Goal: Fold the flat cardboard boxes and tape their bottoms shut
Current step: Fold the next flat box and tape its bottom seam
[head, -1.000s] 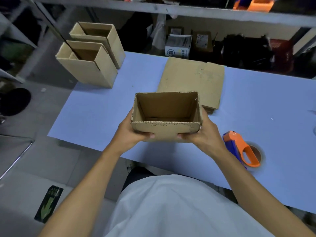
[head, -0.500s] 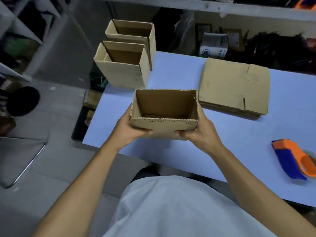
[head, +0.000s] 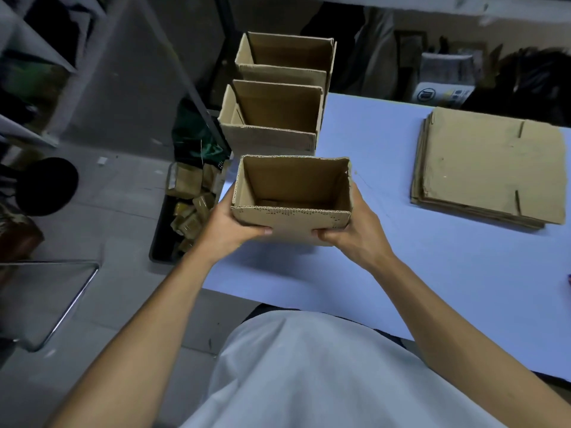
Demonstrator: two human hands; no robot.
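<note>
Brown corrugated cardboard forms the open-topped folded box (head: pixel 292 193) that I hold in both hands above the near left corner of the pale blue counter (head: pixel 432 267). My left hand (head: pixel 230 225) grips the box's left end, thumb laid along the near wall and the rest of the fingers out of sight behind the side. My right hand (head: pixel 355 230) grips the right end the same way, thumb curled onto the near wall, fingers wrapped round the far side. Both sets of fingers are clamped on the box. The box sits level, mouth up, its inside bare; I cannot tell from this angle whether its base touches the counter.

Just beyond it, two more erected brown cardboard boxes stand in a row at the counter's left edge: the nearer one (head: pixel 272 118) directly behind the held box, the farther one (head: pixel 287 57) touching its back. Both stand upright with open tops.

To the right, well apart from my hands, a stack of flat unfolded cardboard blanks (head: pixel 491 165) lies on the counter, edges roughly aligned.

Off the counter's left edge, on the grey floor (head: pixel 123 211), a dark bin holding small brown cardboard scraps (head: pixel 188 211) sits low. A round black stool seat (head: pixel 46 185) shows further left. My white shirt (head: pixel 309 375) fills the lower view.
</note>
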